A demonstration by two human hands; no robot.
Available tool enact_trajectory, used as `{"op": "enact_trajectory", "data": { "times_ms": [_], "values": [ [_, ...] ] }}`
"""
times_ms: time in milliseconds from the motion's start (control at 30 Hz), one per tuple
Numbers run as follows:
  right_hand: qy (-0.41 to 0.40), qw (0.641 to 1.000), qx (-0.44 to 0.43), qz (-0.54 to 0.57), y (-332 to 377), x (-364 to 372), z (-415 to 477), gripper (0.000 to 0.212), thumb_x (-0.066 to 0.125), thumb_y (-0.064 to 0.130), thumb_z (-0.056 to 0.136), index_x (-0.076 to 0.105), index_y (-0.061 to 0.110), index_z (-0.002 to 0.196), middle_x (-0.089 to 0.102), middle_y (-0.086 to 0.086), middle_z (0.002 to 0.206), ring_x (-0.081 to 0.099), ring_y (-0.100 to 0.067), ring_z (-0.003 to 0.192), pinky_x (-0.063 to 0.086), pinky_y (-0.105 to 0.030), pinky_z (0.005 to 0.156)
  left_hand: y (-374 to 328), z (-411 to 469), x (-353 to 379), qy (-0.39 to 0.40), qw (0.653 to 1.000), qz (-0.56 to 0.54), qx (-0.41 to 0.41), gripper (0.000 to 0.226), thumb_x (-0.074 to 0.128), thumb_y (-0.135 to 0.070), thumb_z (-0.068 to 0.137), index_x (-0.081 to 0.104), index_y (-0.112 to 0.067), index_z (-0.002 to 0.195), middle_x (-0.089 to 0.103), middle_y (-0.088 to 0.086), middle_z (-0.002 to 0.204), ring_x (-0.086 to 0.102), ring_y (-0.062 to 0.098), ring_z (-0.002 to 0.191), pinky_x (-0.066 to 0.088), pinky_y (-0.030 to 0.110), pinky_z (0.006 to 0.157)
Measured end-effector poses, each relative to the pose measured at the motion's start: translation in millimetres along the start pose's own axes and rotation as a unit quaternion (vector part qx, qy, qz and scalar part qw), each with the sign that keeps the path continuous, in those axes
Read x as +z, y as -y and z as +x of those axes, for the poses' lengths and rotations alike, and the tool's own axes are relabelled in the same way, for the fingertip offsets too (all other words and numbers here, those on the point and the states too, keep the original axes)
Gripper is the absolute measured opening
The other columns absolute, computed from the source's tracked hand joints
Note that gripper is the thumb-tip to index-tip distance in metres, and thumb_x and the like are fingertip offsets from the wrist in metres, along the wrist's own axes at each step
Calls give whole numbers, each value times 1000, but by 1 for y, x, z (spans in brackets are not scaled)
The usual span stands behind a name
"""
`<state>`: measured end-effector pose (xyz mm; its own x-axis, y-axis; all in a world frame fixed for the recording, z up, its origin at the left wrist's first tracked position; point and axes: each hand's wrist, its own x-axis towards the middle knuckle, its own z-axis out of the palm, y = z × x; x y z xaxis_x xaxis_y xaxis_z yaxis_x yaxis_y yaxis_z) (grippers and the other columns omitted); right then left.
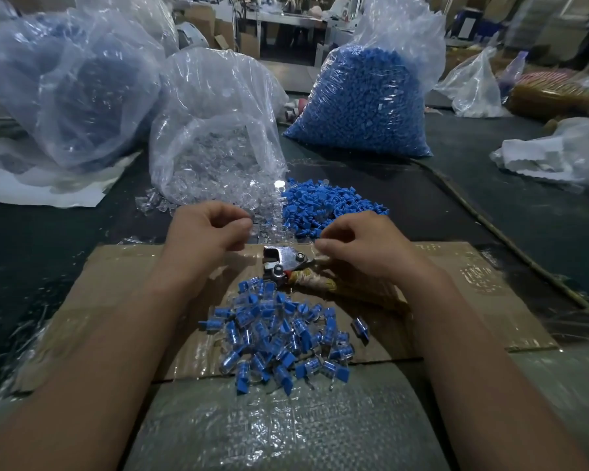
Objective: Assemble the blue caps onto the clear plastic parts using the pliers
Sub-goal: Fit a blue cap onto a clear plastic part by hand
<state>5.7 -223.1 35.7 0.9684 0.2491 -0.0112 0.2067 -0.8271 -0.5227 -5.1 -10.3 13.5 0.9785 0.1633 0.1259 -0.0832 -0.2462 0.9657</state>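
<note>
My left hand [207, 229] has its fingers curled and pinches a clear plastic part [252, 217] at the edge of the loose clear parts [269, 226]. My right hand [366, 248] is curled over the tape-wrapped handles of the pliers [286, 263], whose metal jaws point left on the cardboard [123, 277]. Its fingertips sit close to the loose pile of blue caps [330, 205]. A heap of assembled clear parts with blue caps [279, 338] lies on the cardboard between my forearms.
An open bag of clear parts [215, 144] stands behind my left hand, and a full bag of blue caps [364, 103] behind the loose caps. More plastic bags [65, 83] sit at the far left and a white bag [558, 154] at the right.
</note>
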Motion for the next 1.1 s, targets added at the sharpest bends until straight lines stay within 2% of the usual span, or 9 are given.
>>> {"op": "enact_trajectory", "data": {
  "times_ms": [100, 200, 367, 467, 533, 633, 833, 1100],
  "values": [
    [-99, 994, 37, -18, -7, -1, 7, 15, 58, 34, 88, 66, 21, 92, 56, 12, 78, 53, -6, 75, 42, -27, 71, -6, -5, 3, 34, 998, -59, -18, 12, 61, -4, 84, 61, -12, 76, 62, 6, 68, 60, 1, 50, 49, 14, 47],
    [-143, 987, 69, -32, -13, -2, 13, 16, 57, 30, 90, 67, 18, 94, 64, 2, 89, 56, -12, 81, 45, -30, 72, -9, -9, 8, 41, 997, -62, -14, 13, 58, -4, 86, 59, -12, 76, 59, 7, 67, 59, 1, 48, 49, 16, 42],
    [-122, 989, 35, -74, -12, 9, 27, 23, 58, 25, 90, 65, 17, 110, 65, -1, 104, 52, -11, 86, 42, -27, 75, -9, -11, 12, 45, 997, -66, -14, 15, 59, -5, 86, 59, -14, 74, 60, 4, 65, 60, 4, 51, 51, 22, 48],
    [-106, 990, 39, -89, -9, 15, 34, 30, 56, 29, 90, 62, 19, 118, 62, -3, 111, 54, -17, 100, 43, -31, 82, -9, -11, 12, 46, 996, -70, -12, 15, 59, -6, 86, 59, -14, 74, 60, 1, 63, 61, 6, 53, 51, 22, 50],
    [-91, 990, 45, -98, -9, 18, 35, 32, 57, 33, 89, 62, 19, 117, 61, -4, 114, 52, -21, 108, 46, -38, 89, -10, -11, 11, 45, 996, -76, -11, 15, 60, -6, 85, 60, -14, 74, 61, -2, 60, 61, 5, 53, 52, 23, 50],
    [-68, 987, 51, -138, -10, 20, 35, 35, 60, 36, 86, 62, 20, 117, 60, -5, 115, 50, -24, 110, 46, -45, 91, -10, -11, 12, 47, 996, -80, -10, 14, 60, -6, 85, 60, -14, 74, 61, -5, 56, 61, 5, 52, 52, 23, 49],
    [-77, 986, 54, -135, -9, 20, 36, 18, 62, 28, 85, 62, 22, 103, 61, -3, 108, 50, -22, 106, 44, -43, 92, -10, -11, 12, 56, 995, -81, -4, 15, 60, -6, 85, 59, -14, 73, 62, -9, 50, 60, 4, 50, 50, 21, 47],
    [-83, 988, 17, -126, -9, 20, 33, 14, 60, 20, 86, 59, 22, 100, 62, 0, 106, 47, -19, 105, 37, -35, 87, -10, -13, 12, 58, 995, -86, 3, 15, 60, -4, 84, 60, -14, 73, 62, -7, 54, 61, 4, 52, 50, 17, 48]
  ]
}}
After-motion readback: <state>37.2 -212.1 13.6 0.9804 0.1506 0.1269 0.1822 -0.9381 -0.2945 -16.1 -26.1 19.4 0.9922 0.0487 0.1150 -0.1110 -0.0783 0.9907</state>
